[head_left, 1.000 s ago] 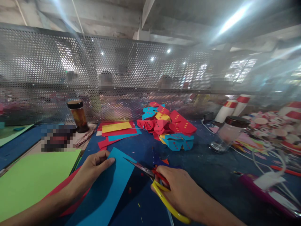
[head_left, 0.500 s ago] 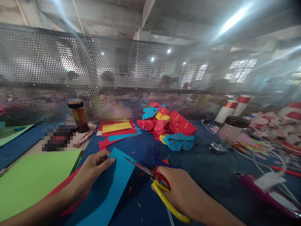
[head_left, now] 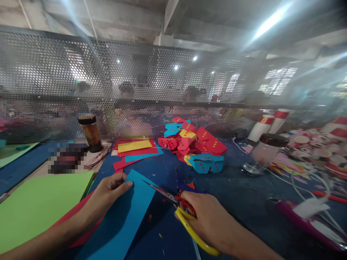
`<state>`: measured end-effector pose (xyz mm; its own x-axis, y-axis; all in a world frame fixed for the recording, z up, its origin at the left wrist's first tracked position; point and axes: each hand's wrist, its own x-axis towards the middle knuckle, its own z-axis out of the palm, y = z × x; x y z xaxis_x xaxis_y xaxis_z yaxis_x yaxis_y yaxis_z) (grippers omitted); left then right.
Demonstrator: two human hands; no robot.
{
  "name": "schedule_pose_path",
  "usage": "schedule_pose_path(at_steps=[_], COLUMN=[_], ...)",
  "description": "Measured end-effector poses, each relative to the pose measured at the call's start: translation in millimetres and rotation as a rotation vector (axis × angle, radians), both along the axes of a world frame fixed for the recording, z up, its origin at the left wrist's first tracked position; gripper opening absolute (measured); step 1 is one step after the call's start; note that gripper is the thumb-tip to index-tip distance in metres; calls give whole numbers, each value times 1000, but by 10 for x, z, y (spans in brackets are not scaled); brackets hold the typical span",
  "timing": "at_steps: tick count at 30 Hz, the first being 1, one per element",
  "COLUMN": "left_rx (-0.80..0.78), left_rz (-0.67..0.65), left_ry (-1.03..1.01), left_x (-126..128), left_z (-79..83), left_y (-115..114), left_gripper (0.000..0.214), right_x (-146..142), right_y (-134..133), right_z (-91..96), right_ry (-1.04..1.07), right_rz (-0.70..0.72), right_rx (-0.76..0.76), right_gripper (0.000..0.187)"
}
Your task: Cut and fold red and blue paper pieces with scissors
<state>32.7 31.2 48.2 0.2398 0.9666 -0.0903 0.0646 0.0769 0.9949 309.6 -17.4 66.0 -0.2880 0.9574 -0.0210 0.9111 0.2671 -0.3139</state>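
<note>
My left hand pinches the far left corner of a long blue paper strip that lies on the dark blue table. My right hand is closed round the yellow and red handles of a pair of scissors. The scissor blades point left toward the strip's right edge, close to it; I cannot tell whether they touch it. A red sheet lies under the strip on the left.
A green sheet covers the near left. A pile of red, blue and yellow cut pieces sits at the middle back, flat coloured strips left of it. A dark-lidded jar, a tipped clear jar, cables and clutter lie around. A perforated metal screen closes the back.
</note>
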Motion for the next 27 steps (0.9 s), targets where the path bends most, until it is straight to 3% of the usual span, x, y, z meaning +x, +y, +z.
schedule_pose_path(at_steps=[27], left_rx=[4], left_rz=[-11], left_ry=[34], left_x=[-15], left_z=[-46], left_y=[10], left_gripper=[41], right_x=[-6], right_y=[43], right_z=[-34], right_ry=[-17], right_rz=[8], right_rx=[11], right_gripper=[18])
